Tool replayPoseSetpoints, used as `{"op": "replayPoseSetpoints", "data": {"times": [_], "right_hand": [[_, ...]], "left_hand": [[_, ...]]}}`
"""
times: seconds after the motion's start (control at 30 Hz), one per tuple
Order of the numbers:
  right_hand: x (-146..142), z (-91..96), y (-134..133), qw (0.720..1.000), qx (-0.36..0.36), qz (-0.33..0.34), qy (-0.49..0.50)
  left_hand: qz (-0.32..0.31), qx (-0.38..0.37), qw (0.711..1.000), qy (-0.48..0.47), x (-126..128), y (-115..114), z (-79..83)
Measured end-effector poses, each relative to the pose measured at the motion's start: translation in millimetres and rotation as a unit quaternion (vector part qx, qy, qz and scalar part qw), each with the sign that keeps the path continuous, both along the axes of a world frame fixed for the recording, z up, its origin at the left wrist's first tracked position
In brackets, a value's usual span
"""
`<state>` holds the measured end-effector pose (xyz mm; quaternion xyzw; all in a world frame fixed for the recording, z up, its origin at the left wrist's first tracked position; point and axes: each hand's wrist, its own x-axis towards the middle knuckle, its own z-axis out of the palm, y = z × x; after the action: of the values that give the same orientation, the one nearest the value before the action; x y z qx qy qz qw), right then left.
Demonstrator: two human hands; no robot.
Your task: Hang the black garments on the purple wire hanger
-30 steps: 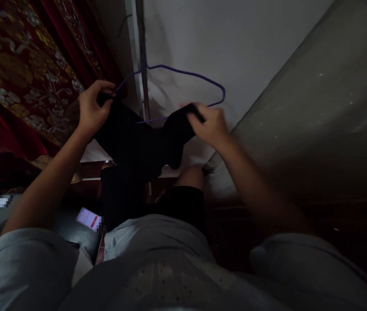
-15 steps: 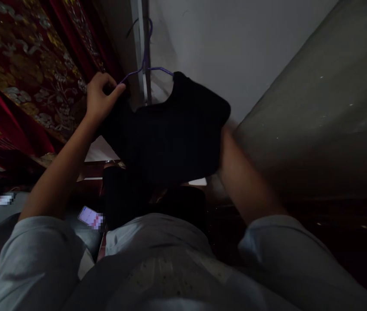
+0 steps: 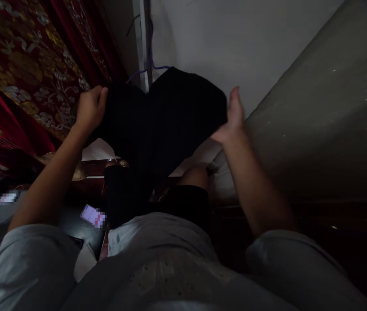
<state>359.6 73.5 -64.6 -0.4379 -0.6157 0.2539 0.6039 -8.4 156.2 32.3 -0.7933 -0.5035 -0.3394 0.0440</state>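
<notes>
A black shirt hangs in front of me on a thin purple wire hanger, hooked by an upright metal pole. At the shirt's left edge, my left hand is closed with its fingers curled on the dark cloth. My right hand is beside the shirt's right edge, fingers apart and thumb up. It looks open and close against the cloth; whether it touches is hard to tell. Most of the hanger is hidden under the shirt.
Red and gold embroidered cloth hangs at the left. A large grey covered surface slopes along the right, before a pale wall. At lower left, a lit phone lies on a dark seat-like surface.
My right hand has come from behind the shirt out to its right side and opened. My left hand has slid down slightly. The shirt's neckline has closed up and its hem has shifted.
</notes>
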Motion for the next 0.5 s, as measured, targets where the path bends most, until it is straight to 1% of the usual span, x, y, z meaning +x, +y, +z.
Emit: {"op": "replayPoseSetpoints", "data": {"times": [0.07, 0.13, 0.17, 0.23, 0.3, 0.37, 0.4, 0.47, 0.5], "right_hand": [[5, 8.5, 4, 0.998, -0.008, -0.038, 0.045], [5, 21.9, 2, 0.996, -0.001, -0.060, 0.063], [4, 29.1, -1, 0.996, 0.007, -0.061, 0.065], [-2, 41.6, -8, 0.996, 0.029, -0.056, 0.069], [-8, 49.4, -18, 0.995, 0.049, -0.048, 0.078], [-13, 52.5, -29, 0.993, 0.064, -0.025, 0.097], [-16, 53.3, -34, 0.991, 0.072, -0.009, 0.110], [-22, 55.3, -42, 0.987, 0.086, 0.014, 0.133], [-26, 57.0, -45, 0.986, 0.096, 0.014, 0.139]], "left_hand": [[-0.004, 0.024, 0.999, 0.030, 13, -10, 5.2], [-0.008, 0.050, 0.997, 0.052, 34, -22, 17.7], [-0.013, 0.064, 0.996, 0.068, 45, -29, 25.9], [-0.042, 0.098, 0.990, 0.092, 64, -43, 43.3], [-0.107, 0.125, 0.981, 0.099, 78, -56, 58.2], [-0.168, 0.149, 0.970, 0.093, 87, -69, 67.9], [-0.178, 0.163, 0.966, 0.090, 89, -74, 70.7], [-0.165, 0.188, 0.965, 0.079, 91, -82, 73.1], [-0.161, 0.190, 0.966, 0.066, 91, -84, 73.4]]}}
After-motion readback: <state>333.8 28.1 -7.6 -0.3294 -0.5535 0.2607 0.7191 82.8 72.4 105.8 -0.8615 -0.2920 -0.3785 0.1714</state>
